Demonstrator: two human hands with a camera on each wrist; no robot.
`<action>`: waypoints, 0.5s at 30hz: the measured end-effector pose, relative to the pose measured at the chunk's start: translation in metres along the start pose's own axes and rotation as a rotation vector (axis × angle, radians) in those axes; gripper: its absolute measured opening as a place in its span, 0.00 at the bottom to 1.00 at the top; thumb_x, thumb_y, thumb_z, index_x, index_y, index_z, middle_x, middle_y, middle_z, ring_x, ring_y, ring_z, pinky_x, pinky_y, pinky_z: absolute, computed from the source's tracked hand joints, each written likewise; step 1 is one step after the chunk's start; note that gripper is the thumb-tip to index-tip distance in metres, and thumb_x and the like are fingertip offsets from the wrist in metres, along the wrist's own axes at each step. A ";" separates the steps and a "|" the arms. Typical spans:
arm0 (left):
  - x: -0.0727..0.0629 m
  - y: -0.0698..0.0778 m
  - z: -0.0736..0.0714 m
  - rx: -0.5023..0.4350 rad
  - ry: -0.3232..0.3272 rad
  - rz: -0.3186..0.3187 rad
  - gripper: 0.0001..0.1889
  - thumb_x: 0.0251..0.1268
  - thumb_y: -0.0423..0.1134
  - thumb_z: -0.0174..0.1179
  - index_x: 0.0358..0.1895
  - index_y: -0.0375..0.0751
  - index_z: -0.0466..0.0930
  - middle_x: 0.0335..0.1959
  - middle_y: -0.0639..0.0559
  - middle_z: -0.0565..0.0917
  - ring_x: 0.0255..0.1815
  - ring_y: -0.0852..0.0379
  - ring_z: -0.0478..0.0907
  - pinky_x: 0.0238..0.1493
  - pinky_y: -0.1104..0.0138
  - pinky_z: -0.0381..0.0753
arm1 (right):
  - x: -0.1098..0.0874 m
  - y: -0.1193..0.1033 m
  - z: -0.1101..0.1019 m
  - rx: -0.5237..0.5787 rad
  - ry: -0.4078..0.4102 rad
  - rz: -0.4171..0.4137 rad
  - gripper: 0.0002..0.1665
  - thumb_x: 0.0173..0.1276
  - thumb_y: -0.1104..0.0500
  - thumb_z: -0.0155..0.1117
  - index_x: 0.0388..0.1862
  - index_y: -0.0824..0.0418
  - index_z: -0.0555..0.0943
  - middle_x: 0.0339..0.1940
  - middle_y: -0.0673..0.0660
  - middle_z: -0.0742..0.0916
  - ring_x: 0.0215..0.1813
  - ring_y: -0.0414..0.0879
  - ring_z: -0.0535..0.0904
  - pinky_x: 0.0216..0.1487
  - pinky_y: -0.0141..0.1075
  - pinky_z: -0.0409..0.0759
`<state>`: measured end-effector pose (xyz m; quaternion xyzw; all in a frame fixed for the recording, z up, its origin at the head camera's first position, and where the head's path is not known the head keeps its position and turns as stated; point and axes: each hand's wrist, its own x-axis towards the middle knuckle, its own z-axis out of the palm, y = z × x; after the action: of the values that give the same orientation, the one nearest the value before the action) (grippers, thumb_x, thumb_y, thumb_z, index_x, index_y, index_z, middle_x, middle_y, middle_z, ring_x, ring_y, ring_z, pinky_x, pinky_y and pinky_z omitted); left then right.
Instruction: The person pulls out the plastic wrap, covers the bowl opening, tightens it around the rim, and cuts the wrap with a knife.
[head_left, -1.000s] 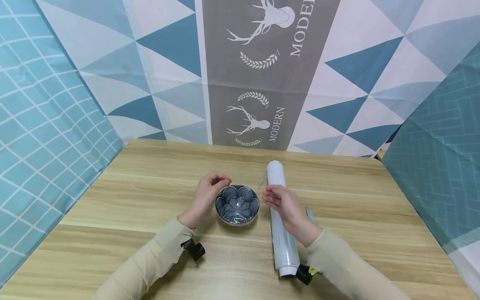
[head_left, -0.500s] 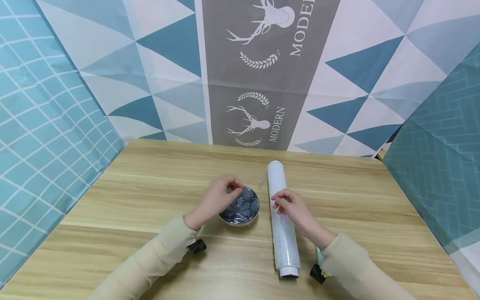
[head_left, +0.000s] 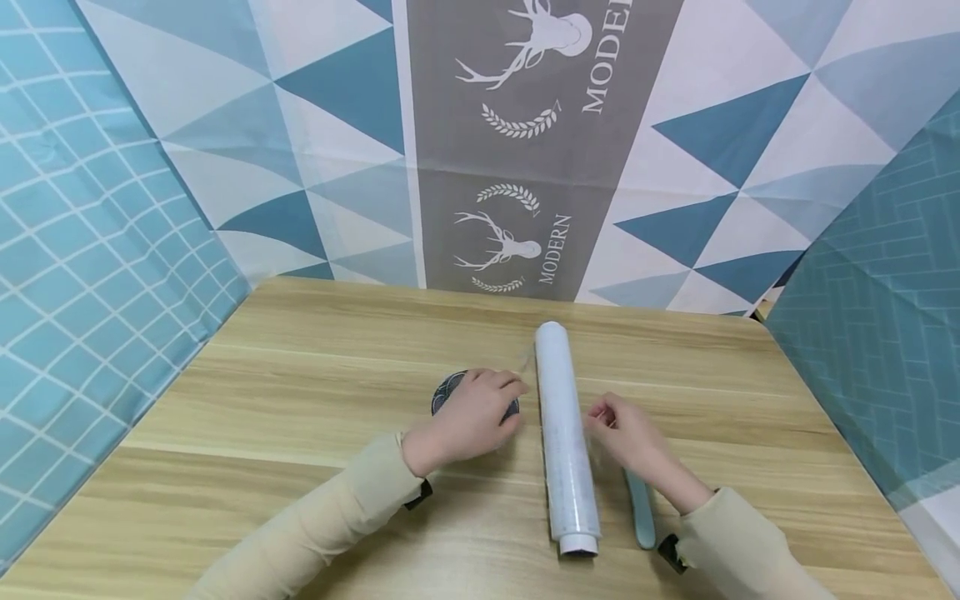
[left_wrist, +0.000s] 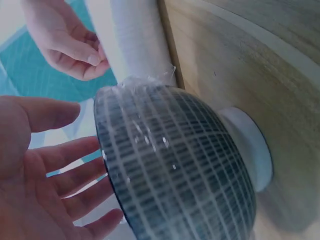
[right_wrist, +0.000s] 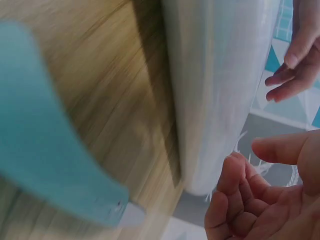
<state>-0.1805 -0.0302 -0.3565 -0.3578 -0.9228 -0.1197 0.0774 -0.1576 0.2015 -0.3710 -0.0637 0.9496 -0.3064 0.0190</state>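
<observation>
A dark blue patterned bowl (head_left: 445, 393) stands upright on the wooden table, mostly hidden by my left hand (head_left: 472, 421) in the head view. In the left wrist view, clear cling film (left_wrist: 145, 87) clings to the outside of the bowl (left_wrist: 175, 160). My left hand's fingers are spread and relaxed over the bowl's rim, gripping nothing. To the right lies a long roll of cling film (head_left: 566, 458). Just beyond the roll hovers my right hand (right_wrist: 270, 195), its fingers loosely curled, thumb apart from them, nothing visible between.
A knife with a pale teal handle (head_left: 641, 512) lies right of the roll, partly under my right forearm. A metal tip (right_wrist: 132, 215) shows at the handle's end. A patterned cloth wall (head_left: 495, 167) rises behind the table (head_left: 300, 400).
My left hand has moved right, from the bowl's left rim across its top. The right hand has moved right and toward me, off the roll, uncovering more of the knife handle.
</observation>
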 end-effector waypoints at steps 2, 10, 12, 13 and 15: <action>0.001 0.004 0.002 0.040 -0.020 0.022 0.19 0.64 0.46 0.49 0.56 0.43 0.73 0.54 0.50 0.76 0.56 0.51 0.72 0.59 0.54 0.65 | -0.005 0.004 -0.003 -0.067 -0.017 0.028 0.12 0.63 0.57 0.56 0.38 0.66 0.75 0.26 0.54 0.78 0.26 0.43 0.71 0.25 0.34 0.70; 0.009 0.020 0.005 0.110 -0.097 0.081 0.22 0.64 0.46 0.50 0.60 0.45 0.70 0.60 0.50 0.72 0.61 0.53 0.68 0.63 0.55 0.61 | -0.021 0.022 -0.011 -0.227 -0.146 0.190 0.36 0.58 0.50 0.63 0.51 0.78 0.64 0.44 0.73 0.69 0.25 0.48 0.70 0.20 0.36 0.69; 0.012 0.025 0.005 0.129 -0.116 0.094 0.22 0.64 0.47 0.49 0.60 0.46 0.70 0.60 0.50 0.72 0.61 0.53 0.68 0.63 0.55 0.61 | -0.022 0.026 -0.011 -0.238 -0.173 0.209 0.42 0.55 0.49 0.65 0.53 0.81 0.61 0.46 0.76 0.68 0.28 0.49 0.71 0.22 0.38 0.72; 0.014 0.027 0.005 0.139 -0.123 0.102 0.22 0.64 0.47 0.49 0.60 0.46 0.70 0.60 0.50 0.72 0.60 0.53 0.68 0.63 0.56 0.61 | -0.022 0.028 -0.011 -0.236 -0.184 0.216 0.43 0.55 0.49 0.65 0.54 0.81 0.60 0.46 0.76 0.68 0.29 0.50 0.72 0.24 0.39 0.73; 0.017 0.031 0.006 0.158 -0.139 0.117 0.22 0.64 0.48 0.49 0.60 0.48 0.70 0.61 0.51 0.71 0.60 0.53 0.68 0.63 0.56 0.61 | -0.022 0.031 -0.010 -0.223 -0.200 0.229 0.45 0.53 0.50 0.67 0.54 0.82 0.59 0.45 0.76 0.70 0.32 0.51 0.72 0.27 0.41 0.75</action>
<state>-0.1729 0.0046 -0.3533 -0.4113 -0.9101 -0.0170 0.0480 -0.1395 0.2351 -0.3809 0.0130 0.9721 -0.1874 0.1407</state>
